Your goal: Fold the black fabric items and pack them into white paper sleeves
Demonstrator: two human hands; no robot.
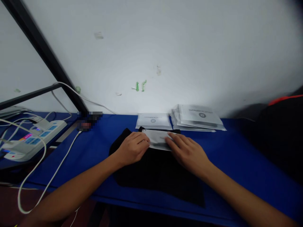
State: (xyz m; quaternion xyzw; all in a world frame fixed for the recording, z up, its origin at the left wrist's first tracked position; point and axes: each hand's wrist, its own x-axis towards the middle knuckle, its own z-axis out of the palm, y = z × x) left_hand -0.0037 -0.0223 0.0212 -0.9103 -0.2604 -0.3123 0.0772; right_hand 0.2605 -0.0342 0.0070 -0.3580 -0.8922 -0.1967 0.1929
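Observation:
A whitish, translucent zip bag with something dark along its lower part lies on a folded black cloth. My left hand is closed, its bent fingers gripping the bag's left edge. From the other side my right hand reaches over the bag's right end, its fingers stretched out and resting on the plastic. Just behind the cloth is a flat printed packet. To its right, several similar packets are piled in a loose stack. The palms of both hands are hidden.
All this rests on a blue table against a white wall. At the left lie a white power strip with plugs and a looping white cable. A black metal frame slants there. A dark bulky shape occupies the right side.

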